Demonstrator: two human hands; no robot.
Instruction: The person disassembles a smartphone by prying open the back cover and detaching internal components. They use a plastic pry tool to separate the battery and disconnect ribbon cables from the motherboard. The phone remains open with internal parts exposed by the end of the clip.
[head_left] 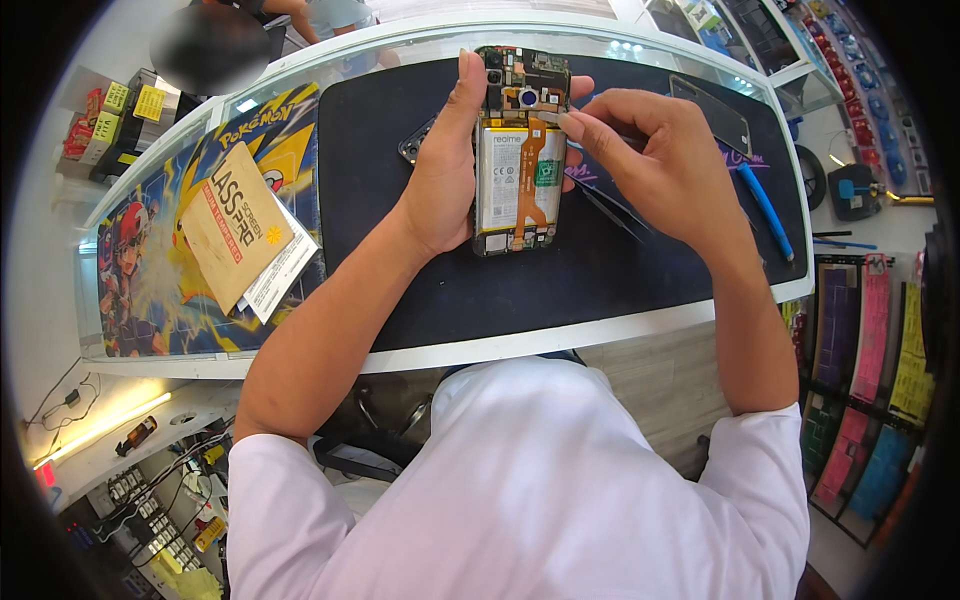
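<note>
Presently, the smartphone, its inner side exposed, is held above the worktop, near the far-middle of the dark mat. Its long axis points away from the person. A circuit board occupies the far end, with a round component near its middle. A silver battery fills the section below, crossed lengthwise by an orange flex cable.

The left hand supports the smartphone: its grip is closed around the body, thumb along the left edge, fingertips emerging past the right edge. The right hand is positioned at the lower right of the circuit board; its thumb and forefinger are brought close together there (whether they pinch a small part cannot be told).

Tweezers lie on the dark mat below the right hand. Farther right lie a blue pen-shaped tool and a dark rectangular panel. Behind the left wrist, a dark part is mostly hidden.

At left, a brown envelope overlaps white paper on an illustrated mat.
</note>
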